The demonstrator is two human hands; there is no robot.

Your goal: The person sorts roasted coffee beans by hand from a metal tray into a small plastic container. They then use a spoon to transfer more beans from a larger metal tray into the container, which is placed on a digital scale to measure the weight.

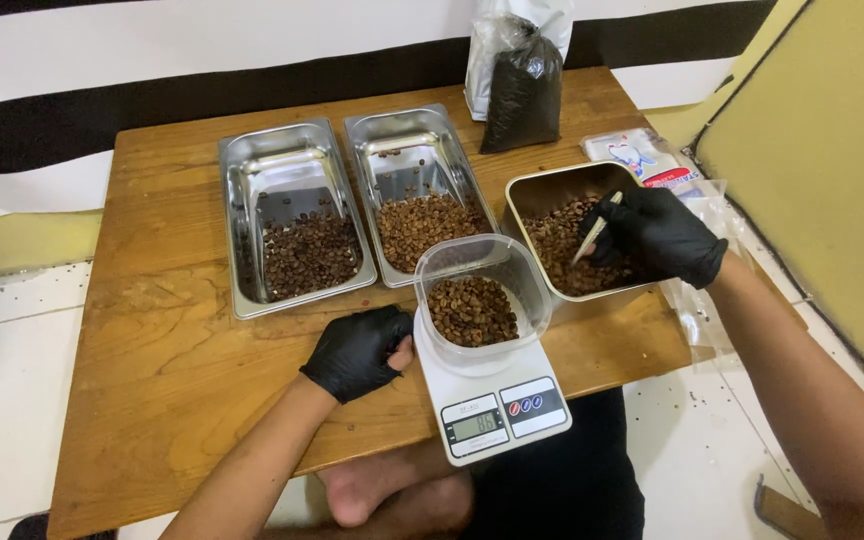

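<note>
Beans fill every container on the low wooden table [162, 330]. At the centre of the frame a clear plastic tub [482, 295] stands on a white digital scale [492, 395], its bottom covered by a shallow layer of brown coffee beans [471, 310]. Up and to the left lie two rectangular steel trays side by side: the left tray [287, 215] has dark beans heaped at its near end, the middle tray [417, 190] lighter brown beans, also at its near end. To the right of the tub sits a third steel pan [557, 195], roughly half full of brown beans.

The right hand [662, 235], in a black glove, reaches into this pan; its fingers are closed in a pinch around pale tweezers [594, 230], whose tip points down at the beans. The left hand [357, 350], also black-gloved, rests on the table just left of the scale, fingers curled loosely inward, thumb touching the tub's base, holding nothing.

At the top edge stands a plastic bag of dark contents [522, 90].
</note>
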